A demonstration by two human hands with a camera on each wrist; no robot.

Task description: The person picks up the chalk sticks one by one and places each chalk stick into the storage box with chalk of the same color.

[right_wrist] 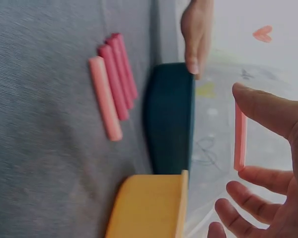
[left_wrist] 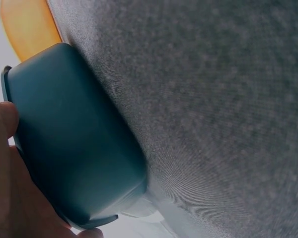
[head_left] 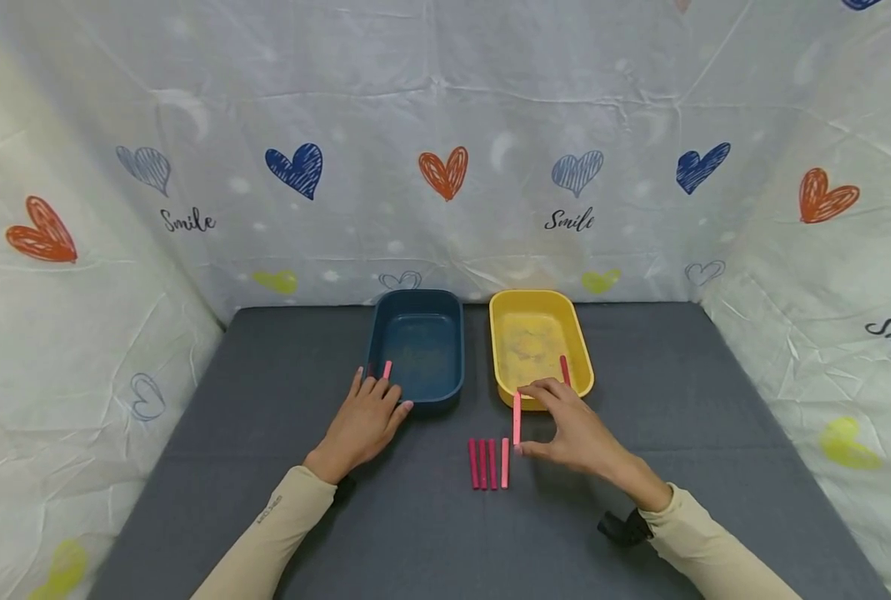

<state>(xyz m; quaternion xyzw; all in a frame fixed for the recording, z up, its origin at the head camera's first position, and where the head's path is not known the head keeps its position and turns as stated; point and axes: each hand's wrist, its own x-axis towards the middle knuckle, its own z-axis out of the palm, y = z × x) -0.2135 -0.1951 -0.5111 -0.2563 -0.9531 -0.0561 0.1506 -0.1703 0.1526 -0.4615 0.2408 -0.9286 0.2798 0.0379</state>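
Observation:
Thumb and fingertips of my right hand (head_left: 576, 429) pinch a light pink stick (head_left: 517, 418) by its two ends, above the cloth just in front of the yellow tub (head_left: 498, 354). Its other fingers are spread in the right wrist view. My left hand (head_left: 361, 421) rests on the near left corner of the dark blue tub (head_left: 457, 350), the thumb touching the rim (left_wrist: 16, 134). Three dark pink sticks (head_left: 483, 464) and one light pink stick (head_left: 505, 463) lie side by side on the cloth. The sticks' exact kind is unclear.
Inside the blue tub a light pink stick (head_left: 387, 369) leans near the left hand, beside a darker one partly hidden. A dark red stick (head_left: 564, 369) leans in the yellow tub. Grey cloth (head_left: 415, 533) covers the table; a printed white curtain (head_left: 445, 233) hangs behind.

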